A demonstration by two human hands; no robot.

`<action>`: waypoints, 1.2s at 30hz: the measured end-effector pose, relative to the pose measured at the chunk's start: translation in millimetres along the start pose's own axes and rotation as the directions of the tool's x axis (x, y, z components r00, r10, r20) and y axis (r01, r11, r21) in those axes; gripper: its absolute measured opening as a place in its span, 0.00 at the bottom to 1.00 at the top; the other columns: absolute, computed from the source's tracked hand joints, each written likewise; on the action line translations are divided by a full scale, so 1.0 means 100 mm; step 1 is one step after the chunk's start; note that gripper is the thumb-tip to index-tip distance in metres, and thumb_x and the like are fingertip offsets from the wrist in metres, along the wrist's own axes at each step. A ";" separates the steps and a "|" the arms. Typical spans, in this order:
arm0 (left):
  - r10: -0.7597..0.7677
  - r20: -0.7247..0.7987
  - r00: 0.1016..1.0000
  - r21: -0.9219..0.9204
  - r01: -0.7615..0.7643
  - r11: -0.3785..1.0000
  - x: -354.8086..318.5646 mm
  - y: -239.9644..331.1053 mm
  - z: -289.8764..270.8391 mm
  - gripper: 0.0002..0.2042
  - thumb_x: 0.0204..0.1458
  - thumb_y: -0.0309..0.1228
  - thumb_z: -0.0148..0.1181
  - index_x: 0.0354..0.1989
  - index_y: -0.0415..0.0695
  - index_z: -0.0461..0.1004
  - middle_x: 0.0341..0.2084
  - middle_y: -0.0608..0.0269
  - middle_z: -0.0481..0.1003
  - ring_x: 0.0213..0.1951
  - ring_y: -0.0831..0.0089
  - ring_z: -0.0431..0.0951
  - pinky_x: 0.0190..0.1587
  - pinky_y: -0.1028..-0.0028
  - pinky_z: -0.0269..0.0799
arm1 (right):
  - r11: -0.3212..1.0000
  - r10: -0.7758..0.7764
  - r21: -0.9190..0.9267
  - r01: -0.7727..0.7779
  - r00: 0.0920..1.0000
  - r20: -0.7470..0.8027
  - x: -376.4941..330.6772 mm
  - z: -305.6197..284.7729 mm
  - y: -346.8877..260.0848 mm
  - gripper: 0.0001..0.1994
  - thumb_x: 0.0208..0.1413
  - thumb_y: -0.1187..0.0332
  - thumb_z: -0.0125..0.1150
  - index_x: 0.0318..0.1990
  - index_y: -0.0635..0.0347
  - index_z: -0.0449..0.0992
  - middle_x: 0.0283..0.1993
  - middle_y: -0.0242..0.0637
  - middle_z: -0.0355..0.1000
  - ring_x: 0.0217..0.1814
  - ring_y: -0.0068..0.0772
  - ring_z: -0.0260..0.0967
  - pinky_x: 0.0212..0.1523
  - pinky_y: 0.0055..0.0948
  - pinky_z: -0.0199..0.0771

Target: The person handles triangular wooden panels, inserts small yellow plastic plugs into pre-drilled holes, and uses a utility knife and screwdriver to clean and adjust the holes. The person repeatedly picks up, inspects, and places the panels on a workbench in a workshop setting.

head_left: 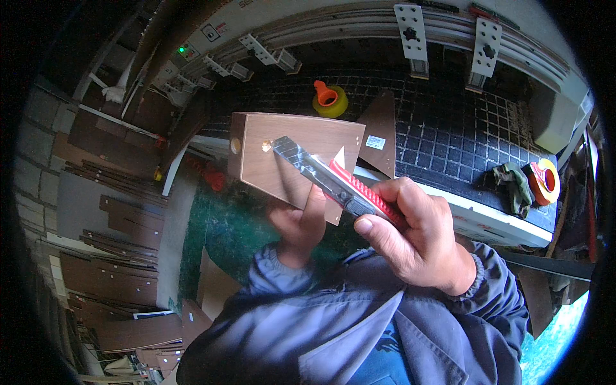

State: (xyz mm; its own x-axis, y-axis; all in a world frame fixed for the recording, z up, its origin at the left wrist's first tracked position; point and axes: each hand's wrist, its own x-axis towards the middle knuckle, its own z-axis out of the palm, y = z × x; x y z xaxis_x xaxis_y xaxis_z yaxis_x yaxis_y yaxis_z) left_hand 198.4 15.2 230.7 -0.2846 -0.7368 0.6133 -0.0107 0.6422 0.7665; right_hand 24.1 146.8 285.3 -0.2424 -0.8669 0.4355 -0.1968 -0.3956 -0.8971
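My right hand (420, 237) is wrapped around a utility knife (301, 163) with a red ridged grip, its metal blade end pointing up and left. The knife hangs above a wood-grain panel (314, 128); whether the blade touches it I cannot tell. The panel has a round hole near its left end and a few small holes at its edges. My left hand (296, 224) holds the panel's lower edge, with a finger up on the face and the others partly hidden beneath. A bright, pointed white patch shows on the panel beside the knife.
Beyond lies a black gridded bench (436, 138) with a yellow tape roll (332, 106), a dark brown board (382, 119), a camouflage cloth item (513, 186) and another tape roll (545, 183). Metal clamp plates (410, 32) line a rail behind. Brown boards (122, 276) are stacked at left.
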 end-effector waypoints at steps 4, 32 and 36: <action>-0.040 -0.026 0.999 -0.004 0.040 0.999 -0.01 -0.03 0.00 0.22 0.58 0.24 0.63 0.59 0.27 0.71 0.49 0.49 0.80 0.49 0.62 0.82 0.54 0.64 0.78 | 0.982 0.121 0.149 -0.117 0.992 -0.017 -0.05 0.00 0.04 0.12 0.62 0.67 0.69 0.44 0.68 0.76 0.26 0.35 0.73 0.24 0.24 0.71 0.27 0.28 0.71; -0.455 -0.047 0.889 -0.515 0.369 0.774 0.14 0.21 -0.18 0.14 0.60 0.29 0.66 0.51 0.37 0.78 0.45 0.58 0.81 0.44 0.69 0.82 0.49 0.66 0.79 | 0.839 0.515 0.486 -0.244 0.644 -0.566 -1.89 -1.08 1.51 0.10 0.63 0.72 0.60 0.50 0.59 0.73 0.31 0.22 0.66 0.22 0.12 0.56 0.22 0.15 0.58; -0.450 -0.037 0.892 -0.453 0.386 0.804 0.10 0.26 -0.14 0.14 0.60 0.28 0.66 0.51 0.36 0.78 0.46 0.57 0.81 0.45 0.70 0.82 0.49 0.67 0.78 | 0.852 0.495 0.398 -0.340 0.772 -0.399 -1.71 -0.95 1.15 0.18 0.59 0.73 0.64 0.56 0.63 0.73 0.38 0.28 0.71 0.34 0.15 0.67 0.33 0.18 0.72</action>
State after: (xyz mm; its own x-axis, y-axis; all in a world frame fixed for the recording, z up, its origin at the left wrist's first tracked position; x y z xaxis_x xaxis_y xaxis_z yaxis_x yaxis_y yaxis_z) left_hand 208.4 21.3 259.2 -0.2132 -0.9543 0.2095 0.3154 0.1357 0.9392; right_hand -47.5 278.2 114.6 -0.6638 -0.7438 -0.0778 0.2929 -0.1629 -0.9422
